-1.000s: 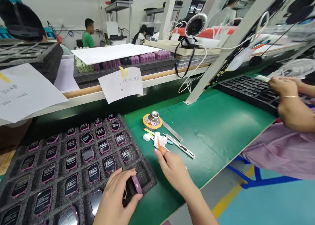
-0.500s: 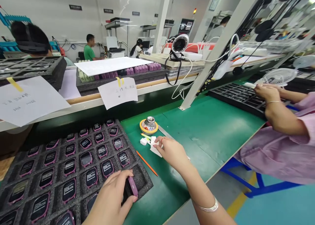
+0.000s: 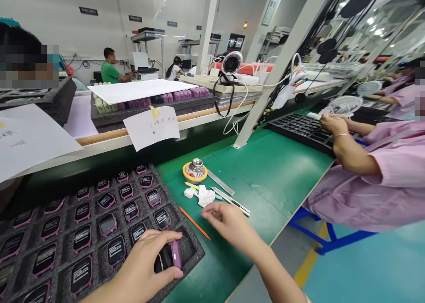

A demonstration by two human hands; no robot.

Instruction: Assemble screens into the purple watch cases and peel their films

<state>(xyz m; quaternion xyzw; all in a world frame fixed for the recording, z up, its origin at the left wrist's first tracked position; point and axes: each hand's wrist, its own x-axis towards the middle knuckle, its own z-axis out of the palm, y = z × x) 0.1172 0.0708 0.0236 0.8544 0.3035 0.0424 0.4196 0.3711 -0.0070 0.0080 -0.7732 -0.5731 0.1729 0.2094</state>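
Note:
My left hand (image 3: 146, 258) is closed around a purple-framed smartwatch (image 3: 175, 254) at the near right corner of a dark foam tray (image 3: 194, 252). Its thumb and fingers grip the edges, and my hand covers part of it. Rows of similar smartwatches (image 3: 116, 250) with lit text on their screens lie in the tray's compartments. Over the green mat, my right hand (image 3: 229, 219) has loosely bent fingers with nothing visible in them. Left of its fingertips lies an orange stick (image 3: 195, 223). Just beyond is a crumpled white tissue (image 3: 206, 196), apart from the hand.
A metal-topped bottle (image 3: 196, 165) stands in a yellow tape roll (image 3: 186, 174). A steel ruler (image 3: 221, 182) and a craft knife (image 3: 232, 201) lie beside it. A shelf edge (image 3: 192, 117) and slanted post (image 3: 265, 90) rise behind. A co-worker's hands (image 3: 335, 125) are over a black tray (image 3: 299, 128) at right.
My right hand has left the tissue and come nearer to me, beside the orange stick. My left hand keeps hold of the smartwatch, now turned slightly. The whole view has shifted.

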